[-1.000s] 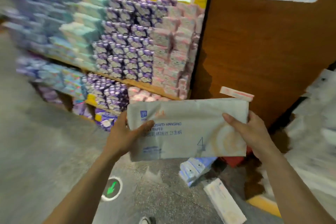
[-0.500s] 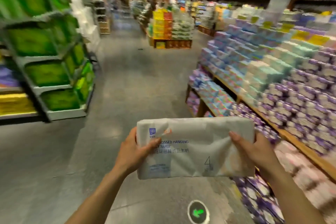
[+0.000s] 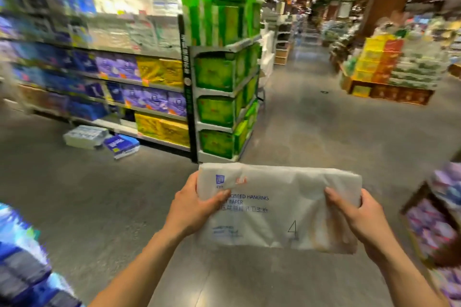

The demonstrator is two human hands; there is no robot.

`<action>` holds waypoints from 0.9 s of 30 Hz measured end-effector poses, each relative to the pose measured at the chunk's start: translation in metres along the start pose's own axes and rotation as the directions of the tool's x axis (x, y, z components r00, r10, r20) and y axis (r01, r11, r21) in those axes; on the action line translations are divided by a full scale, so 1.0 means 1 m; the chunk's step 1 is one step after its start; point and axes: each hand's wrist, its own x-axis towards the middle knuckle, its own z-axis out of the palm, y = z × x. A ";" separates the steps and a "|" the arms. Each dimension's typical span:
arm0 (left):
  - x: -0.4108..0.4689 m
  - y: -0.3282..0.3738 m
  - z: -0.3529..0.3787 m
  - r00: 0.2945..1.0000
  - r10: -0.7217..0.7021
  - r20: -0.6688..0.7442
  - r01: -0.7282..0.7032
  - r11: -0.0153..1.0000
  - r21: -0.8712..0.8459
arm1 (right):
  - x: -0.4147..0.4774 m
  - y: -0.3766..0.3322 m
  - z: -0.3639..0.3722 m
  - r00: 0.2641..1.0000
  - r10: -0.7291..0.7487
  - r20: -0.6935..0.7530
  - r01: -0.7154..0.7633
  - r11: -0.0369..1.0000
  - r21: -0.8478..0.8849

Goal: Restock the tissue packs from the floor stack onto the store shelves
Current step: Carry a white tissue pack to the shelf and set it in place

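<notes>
I hold one white tissue pack (image 3: 277,209) with blue lettering in front of my chest, above the grey floor. My left hand (image 3: 192,207) grips its left end, thumb on top. My right hand (image 3: 359,217) grips its right end the same way. Long store shelves (image 3: 119,77) full of blue, purple and yellow packs run along the left. Two loose packs (image 3: 99,139) lie on the floor at the foot of those shelves.
A green end display rack (image 3: 222,97) stands straight ahead at the shelf's end. A pallet display of yellow and orange goods (image 3: 389,75) stands at the far right. Purple packs on a wooden shelf (image 3: 434,212) sit close on my right, blue packs (image 3: 22,264) close on my left.
My view has swung left, from the purple shelves and wooden panel, across the aisle, to the opposite shelves and green rack. Both hands keep the same grip on the pack.
</notes>
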 end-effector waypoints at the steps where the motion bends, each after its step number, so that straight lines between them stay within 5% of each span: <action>1: 0.022 -0.007 -0.006 1.000 -0.015 -0.028 0.015 1.000 -0.002 | 0.026 -0.005 0.020 0.999 -0.008 0.044 0.008 1.000 -0.004; 9: 0.195 -0.011 -0.072 0.941 -0.123 -0.314 0.112 0.992 -0.054 | 0.250 -0.069 0.183 0.928 -0.131 0.348 0.128 0.991 0.031; 16: 0.308 -0.040 -0.149 0.791 -0.237 -0.564 0.190 0.971 -0.142 | 0.374 -0.142 0.358 0.831 -0.221 0.511 0.215 0.974 0.072; 23: 0.448 -0.118 -0.240 0.597 -0.301 -0.744 0.241 0.952 -0.191 | 0.461 -0.185 0.568 0.811 -0.199 0.550 0.192 0.979 0.071; 27: 0.562 -0.153 -0.320 0.613 -0.279 -0.739 0.230 0.958 -0.171 | 0.524 -0.226 0.686 0.841 -0.204 0.500 0.178 0.979 0.101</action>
